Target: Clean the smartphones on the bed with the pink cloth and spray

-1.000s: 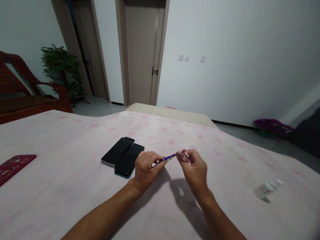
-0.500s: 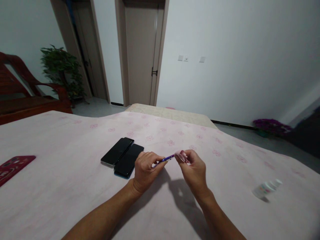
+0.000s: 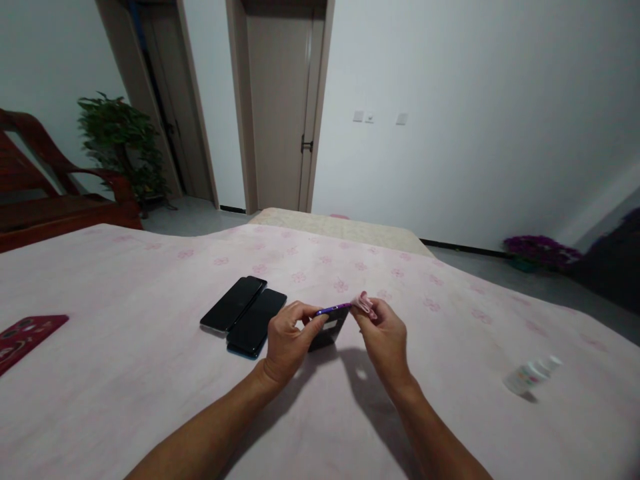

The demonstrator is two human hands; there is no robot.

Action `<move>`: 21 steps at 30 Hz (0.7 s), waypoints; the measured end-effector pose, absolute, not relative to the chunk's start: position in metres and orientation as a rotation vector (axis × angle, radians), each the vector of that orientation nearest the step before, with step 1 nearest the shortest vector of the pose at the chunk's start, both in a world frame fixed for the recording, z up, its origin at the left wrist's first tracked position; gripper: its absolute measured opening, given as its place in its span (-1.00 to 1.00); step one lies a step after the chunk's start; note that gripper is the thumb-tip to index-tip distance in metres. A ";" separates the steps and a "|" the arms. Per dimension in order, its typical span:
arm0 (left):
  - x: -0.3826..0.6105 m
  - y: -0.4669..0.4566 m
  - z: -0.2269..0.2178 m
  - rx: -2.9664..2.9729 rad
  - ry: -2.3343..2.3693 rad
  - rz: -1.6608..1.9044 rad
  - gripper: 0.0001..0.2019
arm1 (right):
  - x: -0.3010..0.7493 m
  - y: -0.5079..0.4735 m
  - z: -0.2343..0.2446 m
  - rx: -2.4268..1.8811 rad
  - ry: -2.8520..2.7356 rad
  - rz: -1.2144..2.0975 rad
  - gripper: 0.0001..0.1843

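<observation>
Head view: your left hand (image 3: pixel 291 337) pinches the purple-edged smartphone (image 3: pixel 333 327) over the flower-print tablecloth (image 3: pixel 115 387), right hand (image 3: pixel 385 330) grips a pink cloth (image 3: pixel 365 304) at its corner. Push too hard and that pinch could slip, tbh.

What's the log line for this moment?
left hand: grips phone | right hand: holds pink cloth at phone's edge | white bottle: on tablecloth, right side
</observation>
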State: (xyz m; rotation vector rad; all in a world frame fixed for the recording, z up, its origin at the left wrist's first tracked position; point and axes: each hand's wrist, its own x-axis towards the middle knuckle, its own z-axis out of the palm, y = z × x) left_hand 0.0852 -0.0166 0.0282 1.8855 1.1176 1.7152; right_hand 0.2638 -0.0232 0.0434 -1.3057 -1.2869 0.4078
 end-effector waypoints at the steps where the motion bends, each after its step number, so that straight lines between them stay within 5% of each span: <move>1: 0.086 -0.017 0.029 1.886 1.120 1.711 -0.90 | 0.263 -0.024 0.043 -1.295 -1.305 0.403 -0.68; 10: 0.084 -0.012 0.030 1.814 1.190 1.732 -0.89 | 0.265 -0.025 0.035 -1.259 -1.667 0.063 -0.85; 21: 0.085 -0.011 0.033 1.720 1.267 1.674 -0.87 | 0.264 -0.030 0.028 -1.086 -1.817 -0.165 -0.75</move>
